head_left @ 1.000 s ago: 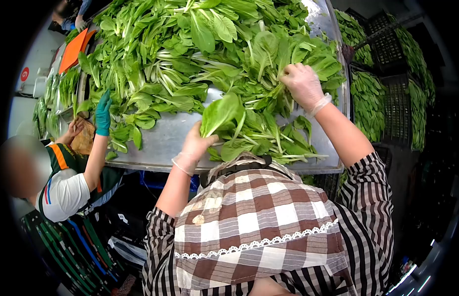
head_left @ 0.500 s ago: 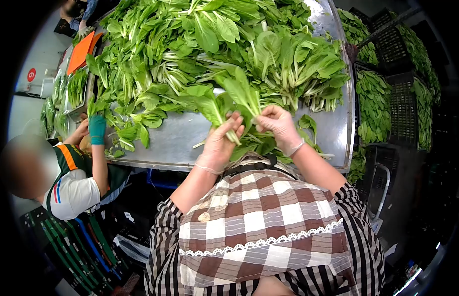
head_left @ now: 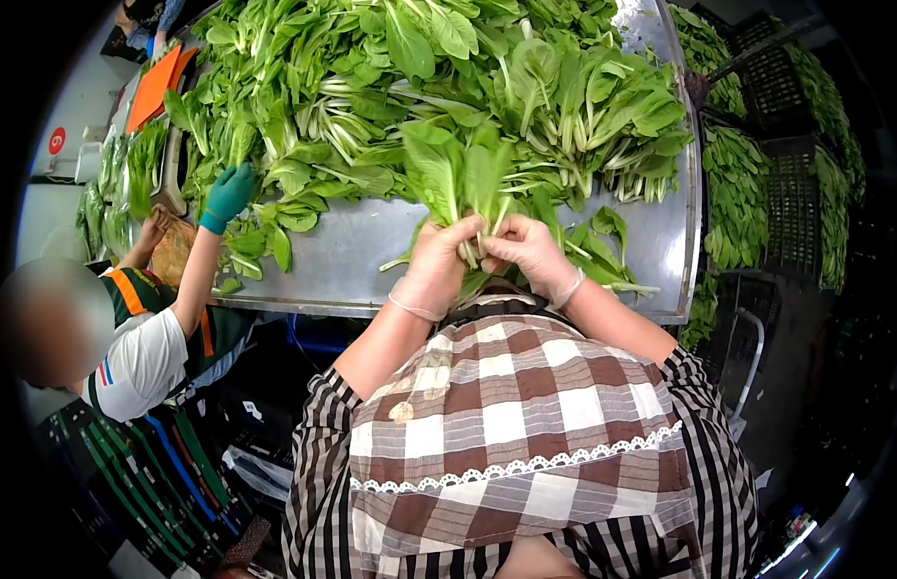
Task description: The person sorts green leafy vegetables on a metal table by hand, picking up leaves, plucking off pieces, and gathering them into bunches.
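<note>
Both of my hands wear thin clear gloves and meet over the front of the metal table. My left hand (head_left: 441,259) is closed around the pale stems of some leafy greens (head_left: 433,174), their leaves pointing away from me. Against it, my right hand (head_left: 528,249) pinches the stems of another leafy green (head_left: 486,172), slightly blurred. The stems lie side by side between my hands. Under and beside my right hand are loose leaves (head_left: 598,256) on the table. A large heap of the same greens (head_left: 371,106) spreads out beyond my hands.
The metal table (head_left: 347,253) has its front edge at my apron. On the left a co-worker's green-gloved hand (head_left: 229,196) reaches to the heap, near an orange sheet (head_left: 154,89). Black crates (head_left: 791,198) filled with greens stand to the right.
My hands have come together, bringing the two lots of greens side by side with leaves more upright. The co-worker's green-gloved hand has moved up and right toward the heap.
</note>
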### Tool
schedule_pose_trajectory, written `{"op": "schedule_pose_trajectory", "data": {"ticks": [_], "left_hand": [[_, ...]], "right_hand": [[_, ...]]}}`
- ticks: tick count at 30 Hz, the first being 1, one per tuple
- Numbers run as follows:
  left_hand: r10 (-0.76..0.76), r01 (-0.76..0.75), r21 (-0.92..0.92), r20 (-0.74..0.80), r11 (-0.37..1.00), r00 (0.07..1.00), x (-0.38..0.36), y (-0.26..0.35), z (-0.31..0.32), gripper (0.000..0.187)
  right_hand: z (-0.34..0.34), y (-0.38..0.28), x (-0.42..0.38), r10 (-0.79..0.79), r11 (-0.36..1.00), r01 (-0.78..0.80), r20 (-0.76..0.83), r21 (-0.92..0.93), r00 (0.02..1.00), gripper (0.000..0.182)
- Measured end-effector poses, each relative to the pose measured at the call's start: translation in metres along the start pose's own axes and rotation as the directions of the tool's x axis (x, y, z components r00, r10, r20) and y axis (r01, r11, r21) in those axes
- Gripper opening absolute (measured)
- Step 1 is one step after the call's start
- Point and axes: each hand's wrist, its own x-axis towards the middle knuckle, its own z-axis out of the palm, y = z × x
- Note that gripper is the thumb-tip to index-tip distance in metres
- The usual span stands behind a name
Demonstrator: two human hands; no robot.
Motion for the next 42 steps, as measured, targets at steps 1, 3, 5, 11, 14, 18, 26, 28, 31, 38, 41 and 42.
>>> {"op": "schedule_pose_trajectory", "data": {"ticks": [1,3,5,11,14,18,26,28,31,38,41,42], "left_hand": [[0.01,-0.011,-0.022,-0.016,1.0,1.0,0.002,0.001,-0.001,0.04],[0.106,-0.119,-0.108,-0.119,0.987,0.987,0.008,-0.005,-0.003,0.035],[0.142,-0.177,-0.196,-0.18,0.965,0.973,0.011,-0.007,-0.006,0.034],[0.212,-0.247,-0.141,-0.221,0.959,0.952,0.012,-0.004,-0.014,0.038],[0.243,-0.263,-0.07,-0.215,0.962,0.946,0.013,-0.007,-0.005,0.042],[0.245,-0.254,-0.049,-0.141,0.966,0.959,0.009,-0.007,0.002,0.04],[0.14,-0.144,-0.03,-0.115,0.989,0.983,0.003,-0.003,-0.01,0.031],[0.131,-0.14,-0.049,-0.161,0.989,0.978,0.003,-0.004,-0.01,0.03],[0.119,-0.135,-0.066,-0.206,0.989,0.971,0.001,-0.003,-0.01,0.028],[0.16,-0.17,-0.036,-0.192,0.985,0.968,0.003,-0.007,-0.01,0.029],[0.17,-0.181,-0.044,-0.19,0.982,0.967,0.002,-0.004,-0.01,0.03],[0.167,-0.177,-0.046,-0.176,0.983,0.97,0.003,-0.005,-0.016,0.03]], "right_hand": [[0.001,-0.001,-0.001,-0.008,0.999,0.01,-0.034,0.035,0.999,0.017],[-0.004,0.002,0.0,-0.047,0.998,0.05,-0.099,0.026,0.994,0.018],[-0.009,0.003,0.0,-0.053,0.996,0.063,-0.14,0.068,0.989,0.018],[-0.017,-0.012,-0.004,-0.043,0.538,0.044,0.025,-0.842,0.999,0.037],[0.018,-0.036,-0.007,-0.363,0.442,0.225,0.056,-0.868,0.93,0.039],[0.02,-0.021,0.011,-0.372,0.556,0.271,0.056,-0.786,0.926,0.026],[0.014,-0.005,0.01,-0.191,0.915,0.19,0.033,-0.355,0.981,0.017],[0.01,-0.001,0.011,-0.153,0.975,0.151,-0.005,-0.162,0.988,0.02],[0.014,-0.012,0.005,-0.116,0.936,0.105,-0.014,-0.336,0.993,0.023],[0.011,0.005,0.014,-0.193,0.92,0.195,0.04,-0.34,0.98,0.016],[0.007,0.008,0.017,-0.164,0.967,0.162,0.006,-0.199,0.986,0.015],[0.007,0.008,0.019,-0.155,0.975,0.151,-0.011,-0.165,0.988,0.015]]}}
